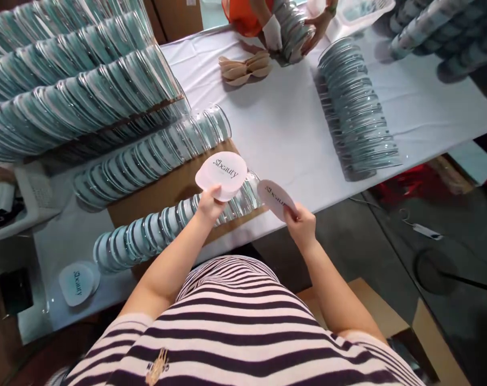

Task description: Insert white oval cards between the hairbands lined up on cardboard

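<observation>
— Lids, two of them, both printed with the word "beauty". Which hand has which?

— The left hand (209,206) holds the pale pink lid (221,175) from below, thumb and fingers pinched on its near edge, the printed face turned up toward the camera. The right hand (301,225) holds the second lid (276,198), fingers clamped on its lower end, and that one is tilted to the side.

— Where are they relative to the table?

— Both are held in the air above the near edge of the white table (283,134), just over a row of clear round cases (174,225) lying on a sheet of cardboard (166,190). The two lids are close together but not touching.

— Anything else nearby?

— A longer row of cases (155,155) lies behind the first, and tall banks of them (74,91) fill the left. Another row (356,112) runs along the right of the table. A single blue lid (77,283) lies at the near left. Across the table, another person's hands (291,32) grip a bundle of cases beside some beige pads (245,67).
</observation>
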`<state>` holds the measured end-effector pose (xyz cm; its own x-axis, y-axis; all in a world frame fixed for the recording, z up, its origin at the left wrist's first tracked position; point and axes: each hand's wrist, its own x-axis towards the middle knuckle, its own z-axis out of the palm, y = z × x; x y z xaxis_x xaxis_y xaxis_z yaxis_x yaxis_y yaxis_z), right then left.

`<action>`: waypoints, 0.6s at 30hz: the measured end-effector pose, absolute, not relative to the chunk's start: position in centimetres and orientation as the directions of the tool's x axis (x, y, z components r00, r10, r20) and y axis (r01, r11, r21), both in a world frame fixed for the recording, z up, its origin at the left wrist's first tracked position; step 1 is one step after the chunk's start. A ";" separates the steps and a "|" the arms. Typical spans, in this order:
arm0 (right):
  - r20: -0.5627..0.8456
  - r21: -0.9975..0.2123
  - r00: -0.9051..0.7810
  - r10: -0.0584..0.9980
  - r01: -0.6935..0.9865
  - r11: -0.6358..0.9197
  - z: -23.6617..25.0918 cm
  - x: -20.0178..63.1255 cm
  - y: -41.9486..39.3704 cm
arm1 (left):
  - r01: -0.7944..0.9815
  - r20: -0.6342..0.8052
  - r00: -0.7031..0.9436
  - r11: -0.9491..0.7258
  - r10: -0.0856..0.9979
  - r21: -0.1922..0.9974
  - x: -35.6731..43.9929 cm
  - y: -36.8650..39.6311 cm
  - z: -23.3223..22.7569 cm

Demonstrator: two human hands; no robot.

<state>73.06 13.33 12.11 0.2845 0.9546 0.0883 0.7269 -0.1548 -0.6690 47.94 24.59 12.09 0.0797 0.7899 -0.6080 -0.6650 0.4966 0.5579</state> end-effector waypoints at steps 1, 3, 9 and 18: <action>0.052 -0.629 0.238 0.970 0.762 -0.154 11.8 74.0 12.2 | -0.678 -0.609 0.112 0.508 0.785 0.531 49.0 25.8 11.9; -0.029 -0.584 0.184 0.982 0.794 -0.166 11.1 74.7 10.6 | -0.690 -0.628 0.158 0.540 0.762 0.482 51.1 27.8 11.3; -0.287 -0.445 0.042 0.957 0.879 -0.172 9.5 72.4 14.0 | -0.668 -0.735 0.082 0.585 0.673 0.461 54.2 29.5 7.8; -0.546 -0.251 -0.020 0.838 0.958 -0.140 9.8 71.8 20.6 | -0.658 -0.738 0.062 0.583 0.673 0.477 54.1 29.4 6.9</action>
<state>71.84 20.61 9.85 -0.0201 0.8376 -0.5459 0.9579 -0.1403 -0.2506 54.13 29.38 6.89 0.0615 0.6725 -0.7375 -0.6579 0.5830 0.4767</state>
